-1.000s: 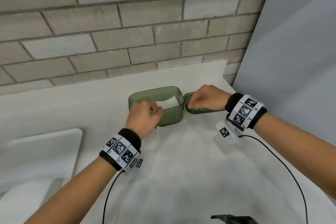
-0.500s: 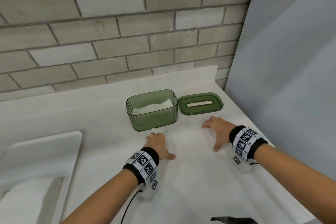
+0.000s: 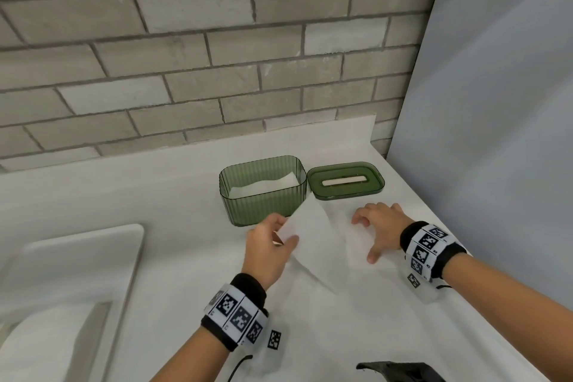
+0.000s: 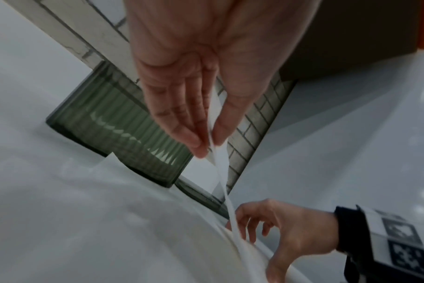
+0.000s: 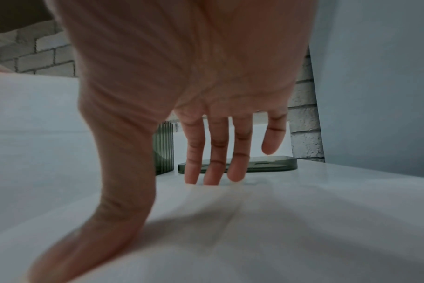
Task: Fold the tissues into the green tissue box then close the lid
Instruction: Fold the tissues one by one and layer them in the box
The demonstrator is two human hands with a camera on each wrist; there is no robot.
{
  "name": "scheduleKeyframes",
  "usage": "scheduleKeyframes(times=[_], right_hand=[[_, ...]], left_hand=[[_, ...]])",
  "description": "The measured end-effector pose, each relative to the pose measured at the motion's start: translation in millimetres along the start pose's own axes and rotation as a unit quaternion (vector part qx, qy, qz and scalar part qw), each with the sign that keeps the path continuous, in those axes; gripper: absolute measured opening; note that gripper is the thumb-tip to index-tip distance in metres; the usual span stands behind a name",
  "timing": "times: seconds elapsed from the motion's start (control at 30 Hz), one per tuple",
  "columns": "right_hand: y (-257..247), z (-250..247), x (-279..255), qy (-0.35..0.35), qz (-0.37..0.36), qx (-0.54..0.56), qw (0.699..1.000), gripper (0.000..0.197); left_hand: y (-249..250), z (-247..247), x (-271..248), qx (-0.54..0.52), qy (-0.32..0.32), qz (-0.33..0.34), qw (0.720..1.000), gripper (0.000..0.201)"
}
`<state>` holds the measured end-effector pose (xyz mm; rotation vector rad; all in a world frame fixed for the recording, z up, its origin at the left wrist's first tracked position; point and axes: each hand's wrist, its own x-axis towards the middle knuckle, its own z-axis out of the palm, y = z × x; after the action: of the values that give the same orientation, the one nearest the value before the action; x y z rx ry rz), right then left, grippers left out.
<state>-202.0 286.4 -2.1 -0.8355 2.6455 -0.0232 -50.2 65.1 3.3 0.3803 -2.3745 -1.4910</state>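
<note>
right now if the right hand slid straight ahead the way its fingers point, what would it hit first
Probably the green lid. The right hand rests spread on the tissue, fingers aimed at the lid lying on the counter beside the tissue box. Bare counter shows between them; depth is uncertain.

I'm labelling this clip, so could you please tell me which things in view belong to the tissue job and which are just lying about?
Part of the job:
- green tissue box, open, tissue inside
- lid, beside the box
- loose tissue, pinched by the left hand
- right hand, pressing the tissue flat

Just lying about:
- white tray
- dark object, bottom edge
</note>
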Motion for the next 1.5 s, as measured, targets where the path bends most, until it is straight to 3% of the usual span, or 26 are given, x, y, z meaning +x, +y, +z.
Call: scheduleKeyframes(times=[0.1,0.17,0.27,0.3,0.37,0.5,0.63,0.73,0.87,0.97,1.03,1.17,1.33,1.5], right_hand=[[-1.7,-0.6,-3.3,0.002,-0.011,0.004,1.0,0.063],[-3.8,-1.7,-7.1,-0.003,-0.024,0.008,1.0,0.051],[-11.7,-6.4,-11.6,-0.005,-0.089,-0.037,0.995,0.043],[-15.1,-7.9,-12.0,-0.01,-0.12,-0.069,0.99,0.049],[-21.5,-10.6,-11.1,-0.027,-0.161,-0.136,0.977,0.058],[-28.9,-14.9,-2.9,-0.044,-0.179,-0.207,0.961,0.047],[-30.3,-20.6,2.5,-0.041,-0.183,-0.249,0.95,0.044],[-23.4,-28.0,-0.6,-0.02,-0.181,-0.245,0.952,0.028],[-22.7,-59.7,-17.6,0.006,-0.159,-0.163,0.974,0.018],[-39.3,-94.5,-39.2,0.018,-0.164,0.021,0.986,0.018],[-55.6,-113.4,-52.9,0.034,-0.196,0.146,0.969,0.02],[-80.6,-126.4,-59.8,0.037,-0.264,0.354,0.896,0.031],[-94.9,-114.6,-47.8,0.084,-0.275,0.437,0.852,0.036],[-101.4,-104.3,-44.4,0.127,-0.261,0.457,0.841,0.038]], left_hand=[[3.2,-11.3,-4.3,-0.096,0.072,0.01,0.993,0.01],[2.1,-22.4,-6.1,-0.141,0.113,0.016,0.983,0.017],[4.2,-39.6,-5.8,-0.215,0.143,0.023,0.966,0.006],[6.2,-43.7,-5.8,-0.22,0.15,0.03,0.963,0.004],[9.7,-48.6,-6.0,-0.215,0.165,0.039,0.962,0.019],[6.0,-52.2,-7.9,-0.229,0.185,0.024,0.956,0.023],[5.7,-52.1,-14.2,-0.206,0.182,0.059,0.96,0.044],[4.2,-53.2,-14.8,-0.187,0.171,0.065,0.965,0.032],[0.5,-51.3,-12.8,-0.201,0.157,0.042,0.966,0.024],[12.4,-44.9,-12.1,-0.213,0.129,0.068,0.966,0.023],[25.3,-39.9,-11.4,-0.211,0.113,0.09,0.967,0.017],[51.7,-35.3,-13.0,-0.223,0.073,0.121,0.965,0.027],[69.7,-34.8,-17.6,-0.315,0.033,0.13,0.94,0.02],[59.8,-35.3,-17.4,-0.267,0.049,0.129,0.954,0.034]])
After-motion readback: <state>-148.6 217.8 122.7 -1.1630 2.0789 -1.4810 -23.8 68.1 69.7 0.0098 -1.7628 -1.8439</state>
